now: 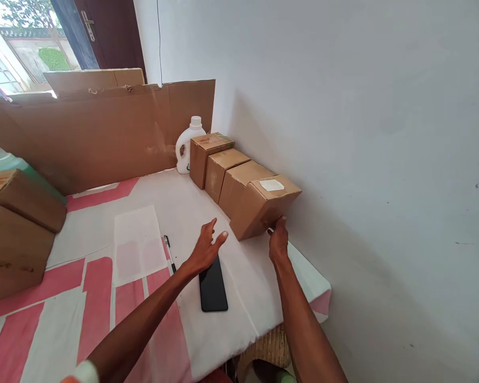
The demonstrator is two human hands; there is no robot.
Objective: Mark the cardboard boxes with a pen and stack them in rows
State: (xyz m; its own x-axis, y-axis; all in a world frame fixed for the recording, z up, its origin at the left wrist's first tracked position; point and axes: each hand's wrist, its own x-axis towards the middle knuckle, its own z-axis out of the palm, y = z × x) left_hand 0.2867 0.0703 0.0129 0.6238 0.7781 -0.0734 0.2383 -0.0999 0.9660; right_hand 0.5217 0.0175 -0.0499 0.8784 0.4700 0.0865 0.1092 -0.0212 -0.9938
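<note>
My right hand (278, 242) is at the lower right edge of the nearest cardboard box (249, 210), its fingers against the cardboard and partly hidden. That box has a white label (271, 184) on top and looks tilted, its right side raised. My left hand (205, 247) hovers to the left of the box, apart from it, with thumb and fingers spread and nothing in them. Beneath the left hand a black phone (213, 290) lies on the cloth, partly covered by the hand. A pen (169, 252) and a sheet of white paper (138, 229) lie further left.
Several more boxes (227, 158) stand in a row along the white wall (363, 133). Behind them is a white jug (195, 130). More boxes (14, 255) and a teal container (35, 178) stand at left. A cardboard panel (115, 133) borders the table's far edge.
</note>
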